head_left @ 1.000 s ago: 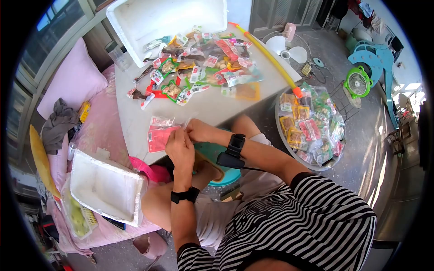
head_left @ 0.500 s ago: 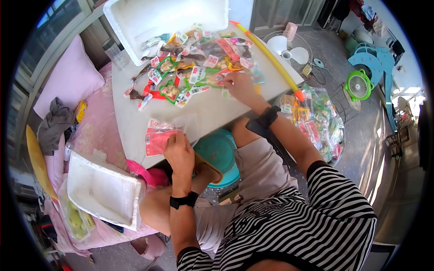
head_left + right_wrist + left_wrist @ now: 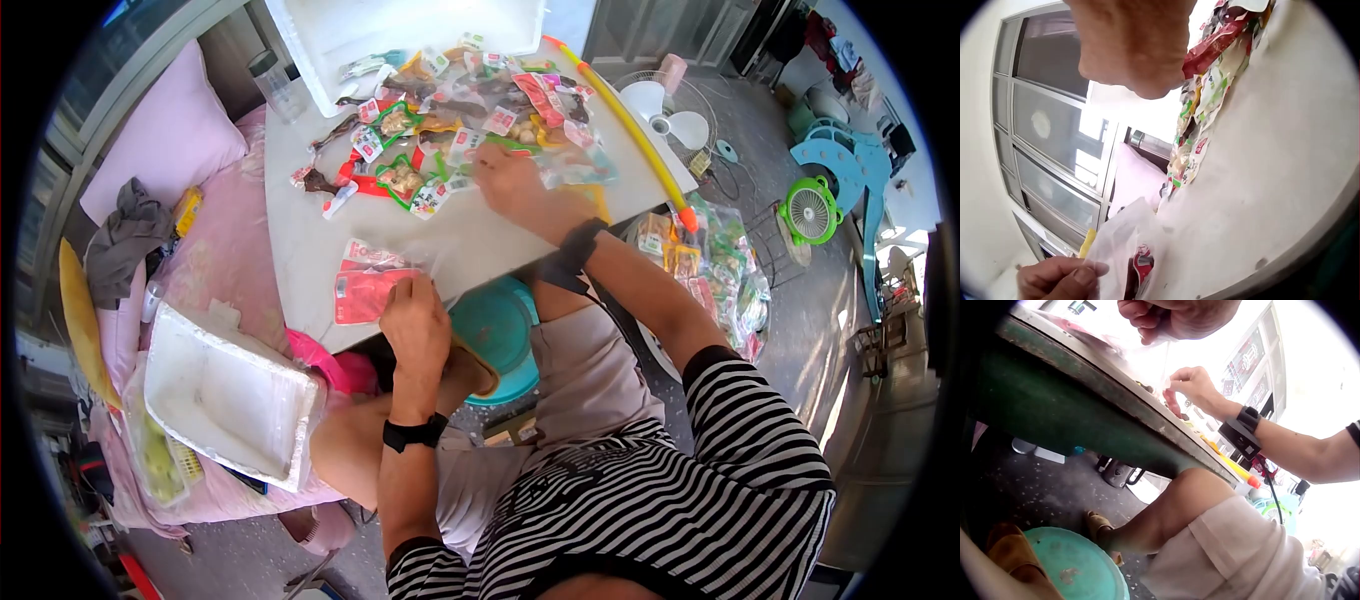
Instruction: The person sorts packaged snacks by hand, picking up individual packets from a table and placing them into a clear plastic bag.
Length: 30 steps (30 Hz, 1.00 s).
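Near the table's front edge, my left hand [image 3: 415,318] pinches the edge of a clear plastic bag with red printing [image 3: 366,296]. The right wrist view shows the thumb and fingers of that hand on the translucent film of the bag [image 3: 1124,240]. My right hand [image 3: 525,192], blurred in the head view, is over the near side of a pile of sealed food packets [image 3: 400,180]. Its fingers are drawn together in the left wrist view, with a small red packet [image 3: 1172,403] at the fingertips. Much of this packet is hidden behind the hand.
A white foam box [image 3: 420,30] stands at the table's back; another [image 3: 225,395] lies at the left on the bed. A yellow tube with orange ends [image 3: 635,130] lies along the right edge. Right of my knee is a basin of packets [image 3: 710,260]. A turquoise stool [image 3: 495,330] stands below.
My right hand left the printed bag, reached out to the packet pile, then drew slightly back toward me. The left hand stays on the bag. The head view has shifted a little.
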Motion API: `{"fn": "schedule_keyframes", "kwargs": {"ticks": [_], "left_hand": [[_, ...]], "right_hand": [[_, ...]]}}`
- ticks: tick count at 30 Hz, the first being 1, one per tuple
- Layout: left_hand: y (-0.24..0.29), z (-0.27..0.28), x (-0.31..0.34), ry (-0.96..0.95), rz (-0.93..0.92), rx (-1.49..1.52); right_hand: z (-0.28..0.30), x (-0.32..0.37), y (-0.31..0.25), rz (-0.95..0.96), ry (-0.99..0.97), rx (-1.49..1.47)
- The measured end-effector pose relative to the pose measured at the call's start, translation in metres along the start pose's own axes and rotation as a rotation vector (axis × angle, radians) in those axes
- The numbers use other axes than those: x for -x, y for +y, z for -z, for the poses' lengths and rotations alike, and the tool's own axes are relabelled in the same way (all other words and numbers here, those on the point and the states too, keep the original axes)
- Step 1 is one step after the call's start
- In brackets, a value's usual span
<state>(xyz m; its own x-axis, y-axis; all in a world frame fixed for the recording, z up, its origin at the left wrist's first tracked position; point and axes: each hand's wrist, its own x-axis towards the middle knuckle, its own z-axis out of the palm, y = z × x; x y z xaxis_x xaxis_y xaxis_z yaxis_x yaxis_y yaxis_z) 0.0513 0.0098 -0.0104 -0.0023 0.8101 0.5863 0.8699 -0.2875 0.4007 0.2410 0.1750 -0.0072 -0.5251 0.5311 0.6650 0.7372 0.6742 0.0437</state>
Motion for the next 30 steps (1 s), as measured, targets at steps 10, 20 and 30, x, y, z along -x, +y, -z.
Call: {"fn": "schedule_keyframes", "kwargs": {"ticks": [10, 20, 30], "left_hand": [[-0.003, 0.001, 0.004, 0.005, -0.003, 0.002], [-0.001, -0.002, 0.007, -0.017, -0.036, 0.003], [-0.001, -0.001, 0.009, -0.011, -0.027, 0.002]], "right_hand": [[0.005, -0.002, -0.043, -0.370, -0.077, -0.391], [-0.009, -0.011, -0.055, -0.715, -0.375, -0.280], [0.046, 0.023, -0.045, -1.014, -0.021, -1.280]]}}
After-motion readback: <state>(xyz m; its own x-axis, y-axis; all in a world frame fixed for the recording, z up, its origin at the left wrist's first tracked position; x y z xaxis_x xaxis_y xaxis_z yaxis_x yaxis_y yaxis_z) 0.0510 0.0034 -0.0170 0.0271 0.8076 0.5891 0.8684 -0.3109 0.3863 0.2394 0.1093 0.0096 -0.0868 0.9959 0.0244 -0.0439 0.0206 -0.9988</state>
